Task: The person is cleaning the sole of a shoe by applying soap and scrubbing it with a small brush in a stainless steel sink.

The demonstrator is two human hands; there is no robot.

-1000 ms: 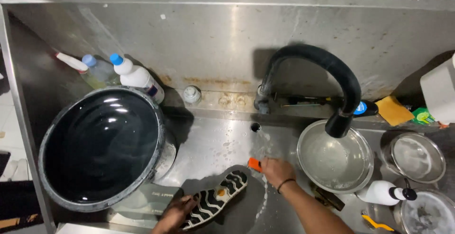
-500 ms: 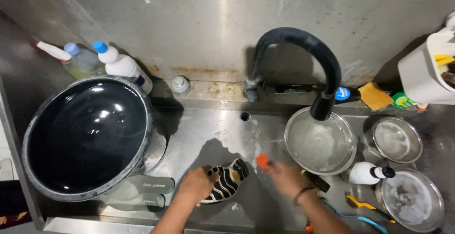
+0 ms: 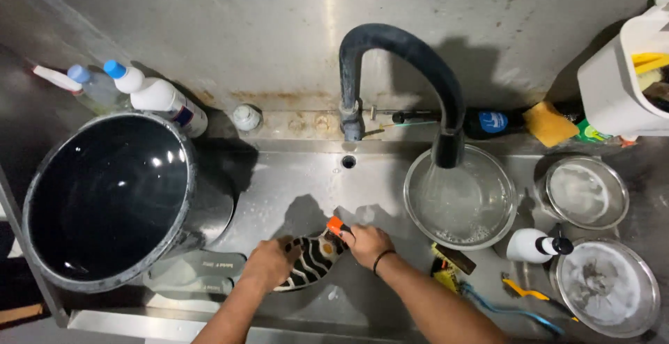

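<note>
Both hands work low in the middle of a steel sink [image 3: 279, 177], close to its front edge. The left hand [image 3: 268, 264] is closed around the near end of a shoe sole with black and white wavy stripes [image 3: 313, 264], pinning it against the sink floor. The right hand [image 3: 366, 243] is curled over the far end of that sole and grips a small tool with an orange tip [image 3: 335, 225], most likely a brush, pressed to the tread; how much of the tool lies under the palm cannot be told.

The scrubbing looks to be in mid-course. The sole is wet and the sink floor about it is streaked, but no foam shows on it, and whether the tread is clean cannot be judged from here. A grey insole-shaped piece [image 3: 198, 269] lies just left of the left hand, untouched by either hand, so it seems to be waiting or set aside.

At the sink's left edge stands a large dark basin [image 3: 104, 198], with two blue-capped bottles [image 3: 150, 97] behind it on the back ledge. The black hose tap [image 3: 408, 62] runs into a steel bowl [image 3: 460, 198] at the right, water visibly falling. Farther right, near the front corner, sit a white squeeze bottle [image 3: 533, 245] and two more steel bowls [image 3: 606, 285].
</note>
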